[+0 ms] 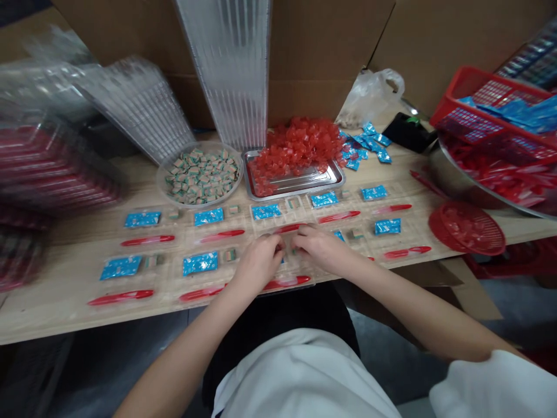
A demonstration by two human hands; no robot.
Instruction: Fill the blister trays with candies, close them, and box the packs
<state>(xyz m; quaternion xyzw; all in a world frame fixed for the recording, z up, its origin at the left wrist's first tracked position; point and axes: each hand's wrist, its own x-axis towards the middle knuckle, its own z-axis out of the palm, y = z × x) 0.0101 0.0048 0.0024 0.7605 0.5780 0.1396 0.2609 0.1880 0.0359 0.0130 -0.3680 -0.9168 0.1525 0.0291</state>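
Observation:
My left hand (260, 261) and my right hand (319, 248) meet over a clear plastic blister tray (287, 255) at the table's front middle, fingers curled and pinched down on it. What the fingertips grip is hidden. Around them lie more clear trays, each holding a blue sachet (200, 263), a small wrapped candy (230, 254) and a red pen-like stick (220, 235). Another red stick (287, 283) lies just under my wrists.
A round bowl of wrapped candies (201, 174) and a metal tray heaped with red wrapped pieces (296, 152) stand behind. Loose blue sachets (365, 145), red baskets (467, 227) (491, 110) sit right. Stacks of clear trays (134, 104) and filled red packs (52, 174) stand left.

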